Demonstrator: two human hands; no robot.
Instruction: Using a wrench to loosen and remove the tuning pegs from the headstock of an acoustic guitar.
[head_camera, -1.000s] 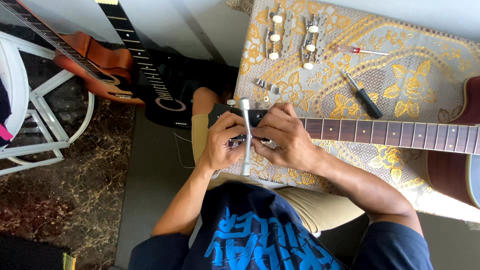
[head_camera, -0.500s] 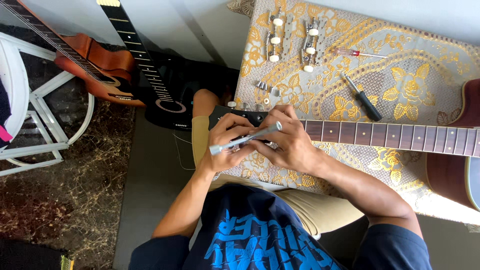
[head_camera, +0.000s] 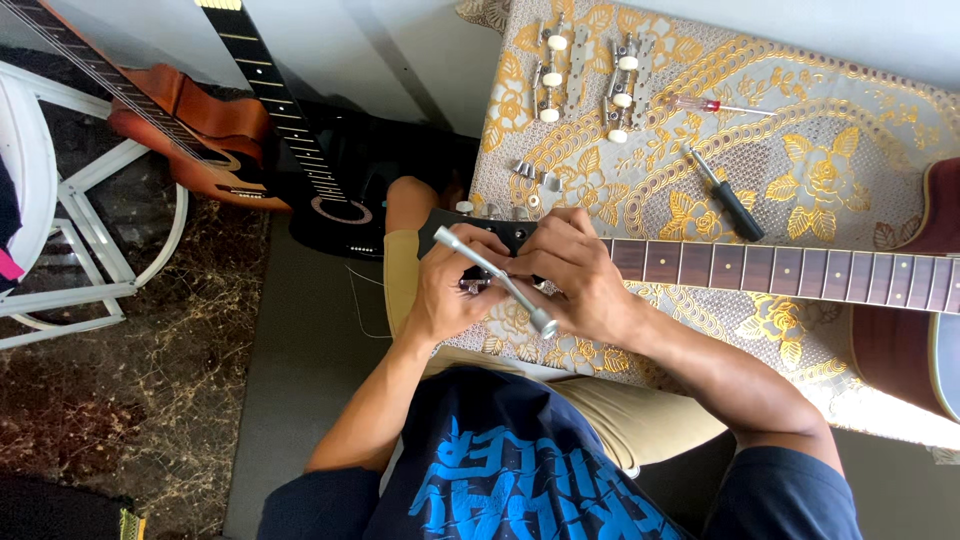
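Your left hand is curled around the near side of the black guitar headstock, fingers folded in and thumb up beside the silver T-handled wrench, so it grips the headstock and steadies the tool. Your right hand lies over the top of the headstock where it meets the guitar neck, knuckles raised, fingers closed on the crossbar of the wrench. The crossbar runs slantwise across the headstock, one end up over your left knuckles, the other down below your right palm. Both forearms come in from below the headstock, elbows bent, the right one stretched along the table's near edge.

The headstock overhangs the left edge of the gold floral tablecloth. Beyond it on the cloth lie two strips of tuning machines with white knobs, and to the right of the headstock a black-handled screwdriver and a small red-handled screwdriver. Left of the headstock, two other guitars lean at the floor.
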